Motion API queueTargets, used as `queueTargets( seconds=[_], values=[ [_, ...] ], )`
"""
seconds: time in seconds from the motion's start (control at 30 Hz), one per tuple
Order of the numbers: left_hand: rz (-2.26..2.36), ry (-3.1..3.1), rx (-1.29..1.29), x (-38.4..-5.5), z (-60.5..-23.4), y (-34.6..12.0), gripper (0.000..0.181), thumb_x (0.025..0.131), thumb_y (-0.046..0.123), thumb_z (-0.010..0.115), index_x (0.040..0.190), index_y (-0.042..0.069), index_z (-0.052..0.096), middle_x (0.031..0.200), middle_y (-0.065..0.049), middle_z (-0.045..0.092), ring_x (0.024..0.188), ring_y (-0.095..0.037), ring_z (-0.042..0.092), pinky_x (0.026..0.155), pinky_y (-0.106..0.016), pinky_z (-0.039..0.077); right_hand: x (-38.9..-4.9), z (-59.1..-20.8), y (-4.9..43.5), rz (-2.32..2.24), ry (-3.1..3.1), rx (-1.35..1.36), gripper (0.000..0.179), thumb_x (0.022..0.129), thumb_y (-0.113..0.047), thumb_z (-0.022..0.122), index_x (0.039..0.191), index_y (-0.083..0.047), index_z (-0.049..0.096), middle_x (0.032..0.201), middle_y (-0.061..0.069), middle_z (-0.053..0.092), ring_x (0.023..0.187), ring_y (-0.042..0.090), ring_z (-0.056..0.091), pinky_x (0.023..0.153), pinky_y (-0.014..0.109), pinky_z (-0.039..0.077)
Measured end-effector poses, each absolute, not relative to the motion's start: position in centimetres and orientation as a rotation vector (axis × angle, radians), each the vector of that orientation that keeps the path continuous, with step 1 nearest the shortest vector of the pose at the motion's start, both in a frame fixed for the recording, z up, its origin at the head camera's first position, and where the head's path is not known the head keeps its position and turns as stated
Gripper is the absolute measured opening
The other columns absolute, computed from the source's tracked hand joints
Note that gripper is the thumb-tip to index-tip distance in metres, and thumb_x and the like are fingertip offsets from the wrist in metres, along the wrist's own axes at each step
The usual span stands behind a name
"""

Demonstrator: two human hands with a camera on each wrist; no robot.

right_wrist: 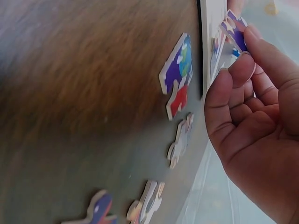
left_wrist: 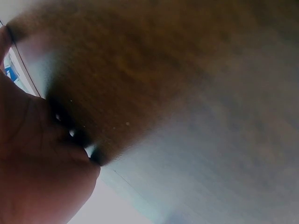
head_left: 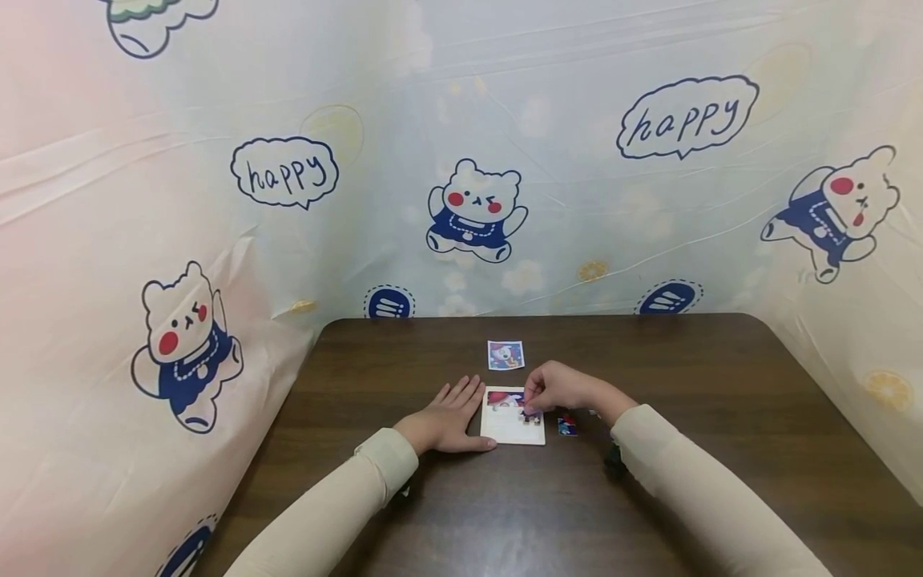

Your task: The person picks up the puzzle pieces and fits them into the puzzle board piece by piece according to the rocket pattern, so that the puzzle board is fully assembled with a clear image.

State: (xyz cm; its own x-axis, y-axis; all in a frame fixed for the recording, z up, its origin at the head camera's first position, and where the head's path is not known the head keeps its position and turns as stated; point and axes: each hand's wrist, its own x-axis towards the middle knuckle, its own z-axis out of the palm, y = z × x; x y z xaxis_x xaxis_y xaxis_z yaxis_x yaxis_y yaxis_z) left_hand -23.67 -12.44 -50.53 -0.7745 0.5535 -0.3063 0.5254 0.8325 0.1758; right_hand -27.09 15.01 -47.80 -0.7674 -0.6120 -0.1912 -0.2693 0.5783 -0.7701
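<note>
A white-framed jigsaw tray (head_left: 508,437) lies on the table, its top part filled with colourful pieces and its lower part white. My left hand (head_left: 449,421) rests flat at the tray's left side, fingers spread and thumb at the lower left edge. Over the tray's right side, my right hand (head_left: 557,388) pinches a purple jigsaw piece (right_wrist: 235,31) between thumb and forefinger. In the left wrist view, the left palm (left_wrist: 37,154) stands beside the tray's edge.
Beyond the tray lies a square picture card (head_left: 505,355). Loose pieces sit right of it, partly under the right arm: a purple and blue piece (right_wrist: 177,65), a red piece (right_wrist: 177,103), a pale piece (right_wrist: 180,141) and others. A printed cloth (head_left: 562,200) hangs behind the table.
</note>
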Motion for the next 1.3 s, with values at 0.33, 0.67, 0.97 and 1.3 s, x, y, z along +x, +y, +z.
queueTargets(
  seconds=[0.33,0.67,0.97,1.3],
  values=[
    [0.049,2.677,0.824,-23.6,-50.4,-12.3,0.117,0.078,0.091,0.033,0.160,0.012,0.004,0.166,-0.005,-0.003,0.151,-0.024,-0.005,0.119,-0.049,0.003,-27.5,-48.3,14.0,-0.964,2.423,-0.738,0.011,0.085,-0.015,0.080,0.079,-0.016,0.070,0.070,-0.001,0.067,0.061,0.012,0.058,0.057,0.028,0.049],
    [0.072,2.700,0.840,-24.3,-52.0,-12.7,0.120,0.073,0.097,0.026,0.160,0.018,-0.002,0.166,0.000,-0.007,0.151,-0.019,-0.009,0.119,-0.049,0.002,-27.3,-48.4,13.5,-0.904,2.484,-0.745,0.012,0.084,-0.015,0.081,0.078,-0.015,0.070,0.069,-0.003,0.064,0.061,0.011,0.056,0.058,0.028,0.048],
    [0.041,2.697,0.830,-24.1,-51.6,-12.5,0.120,0.074,0.095,0.027,0.160,0.017,-0.001,0.166,-0.001,-0.007,0.151,-0.020,-0.009,0.119,-0.048,0.001,-27.3,-48.5,13.3,-0.876,2.505,-0.744,0.014,0.084,-0.015,0.081,0.079,-0.014,0.068,0.068,-0.002,0.061,0.061,0.012,0.054,0.058,0.030,0.047],
    [0.042,2.691,0.833,-23.9,-51.2,-12.5,0.118,0.077,0.093,0.030,0.160,0.015,0.001,0.166,-0.003,-0.005,0.151,-0.021,-0.007,0.119,-0.049,0.002,-27.3,-48.5,13.3,-0.863,2.518,-0.741,0.015,0.084,-0.015,0.081,0.079,-0.015,0.067,0.068,0.000,0.060,0.061,0.014,0.055,0.058,0.030,0.047]
  ],
)
